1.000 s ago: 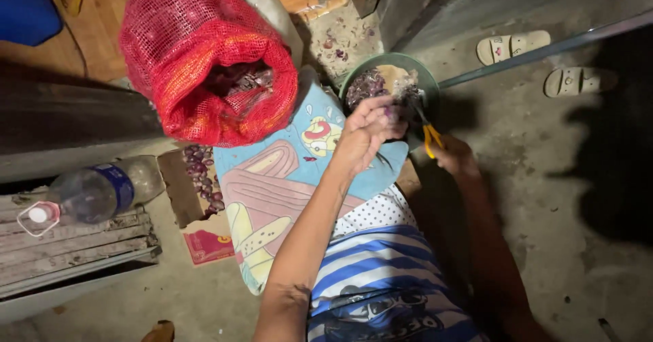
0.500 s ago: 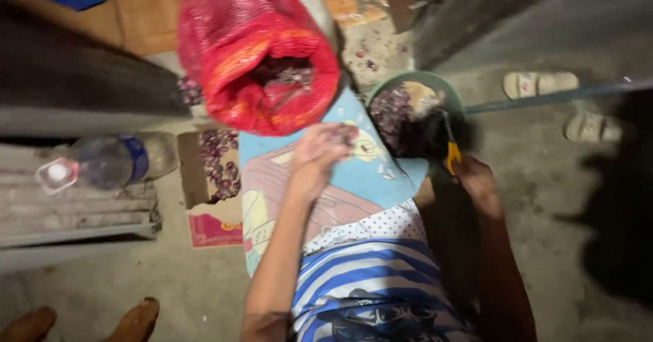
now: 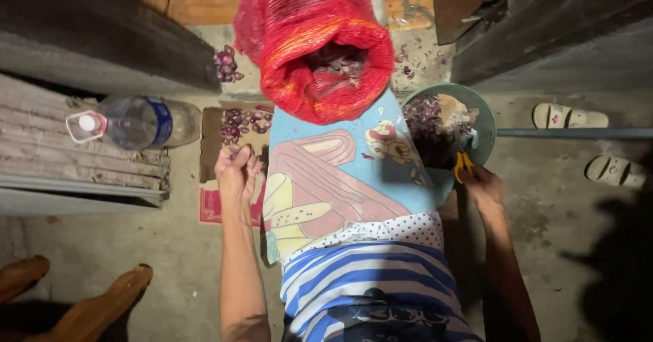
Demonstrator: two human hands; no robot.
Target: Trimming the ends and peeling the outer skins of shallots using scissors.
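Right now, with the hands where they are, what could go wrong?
The left hand is closed around small purple bulbs over the flat cardboard piece; it has no rim, so dropped bulbs could roll onto the floor. The right hand holds yellow-handled scissors at the edge of the green bowl, in dim shadow, so a finger might get nicked or the bowl tipped.

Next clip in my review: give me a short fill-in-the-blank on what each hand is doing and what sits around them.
1. The left hand hovers over a flat piece of ____ strewn with small purple onions.
2. The right hand holds scissors with ____ handles at the rim of the green bowl.
3. The open mesh sack ahead of the lap is ____ in colour.
4. The plastic bottle lies on its ____.

Missing words: cardboard; yellow; red; side
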